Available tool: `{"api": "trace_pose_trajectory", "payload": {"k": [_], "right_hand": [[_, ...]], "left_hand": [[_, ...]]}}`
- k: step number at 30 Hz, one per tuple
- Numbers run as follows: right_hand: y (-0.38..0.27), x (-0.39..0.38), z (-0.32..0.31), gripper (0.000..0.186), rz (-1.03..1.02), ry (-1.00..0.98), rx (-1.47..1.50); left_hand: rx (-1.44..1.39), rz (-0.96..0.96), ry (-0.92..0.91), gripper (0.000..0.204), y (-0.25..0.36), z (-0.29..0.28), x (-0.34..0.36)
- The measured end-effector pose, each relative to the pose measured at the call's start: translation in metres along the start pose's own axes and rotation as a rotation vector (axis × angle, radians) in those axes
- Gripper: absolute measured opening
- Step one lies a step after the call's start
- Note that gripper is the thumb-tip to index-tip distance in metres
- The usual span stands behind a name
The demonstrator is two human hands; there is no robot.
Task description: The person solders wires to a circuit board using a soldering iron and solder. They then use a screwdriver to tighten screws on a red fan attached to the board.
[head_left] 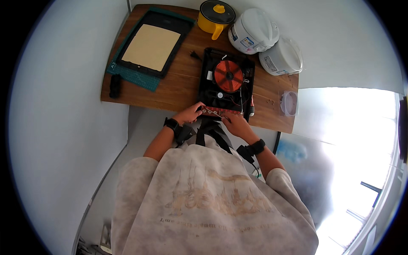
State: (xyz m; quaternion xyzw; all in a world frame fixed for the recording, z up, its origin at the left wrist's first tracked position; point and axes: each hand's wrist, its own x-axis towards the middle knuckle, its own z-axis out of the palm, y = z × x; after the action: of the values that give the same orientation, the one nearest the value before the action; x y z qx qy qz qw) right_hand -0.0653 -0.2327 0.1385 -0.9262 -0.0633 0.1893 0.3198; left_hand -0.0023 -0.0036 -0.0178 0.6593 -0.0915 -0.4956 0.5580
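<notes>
An opened induction cooker base point(204, 80) lies on the table in front of me, its black shell showing a round copper-red coil point(228, 76) and thin wires. Along its near edge runs a narrow red circuit board point(209, 111) with several round parts. My left hand point(189, 114) pinches the left end of that board between thumb and fingers. Over the board's right half, my right hand point(235, 123) is closed around a thin, light-coloured tool point(216, 113) that slants up to the left, its tip close to the board. Whether it is a screwdriver or tweezers is too small to tell.
Left on the wooden table point(178, 87), a black panel with a beige sheet point(151, 46) rests on a green cutting mat point(140, 80), near a black bundle point(115, 86). Behind stand a yellow pot point(208, 26) and two white cookers point(250, 32). A clear container point(289, 103) and loose screws lie right.
</notes>
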Motion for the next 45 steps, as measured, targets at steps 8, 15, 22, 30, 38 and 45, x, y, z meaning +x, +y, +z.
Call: {"api": "trace_pose_trajectory", "payload": {"k": [8,15,22,30,38,45], "right_hand": [[0.003,0.008,0.007,0.024,0.008,-0.004,-0.062],[-0.001,0.008,0.008,0.023,0.041,-0.022,-0.055],[-0.025,0.009,0.0,0.023,0.057,-0.008,-0.318],[-0.05,0.042,-0.02,0.018,-0.291,-0.076,-0.827],[-0.048,0.06,-0.02,0.009,-0.509,-0.031,-1.088],[-0.034,0.042,-0.025,0.025,-0.372,-0.038,-0.977]], "left_hand": [[0.031,0.024,0.011,0.032,0.008,0.0,-0.006],[0.031,0.021,0.007,0.032,0.006,0.0,-0.005],[0.021,0.026,0.008,0.033,0.005,0.0,-0.005],[0.033,0.04,-0.015,0.033,0.007,-0.004,-0.002],[0.048,0.024,-0.024,0.034,0.014,-0.004,-0.006],[0.04,0.007,-0.047,0.034,0.01,-0.008,-0.004]]}}
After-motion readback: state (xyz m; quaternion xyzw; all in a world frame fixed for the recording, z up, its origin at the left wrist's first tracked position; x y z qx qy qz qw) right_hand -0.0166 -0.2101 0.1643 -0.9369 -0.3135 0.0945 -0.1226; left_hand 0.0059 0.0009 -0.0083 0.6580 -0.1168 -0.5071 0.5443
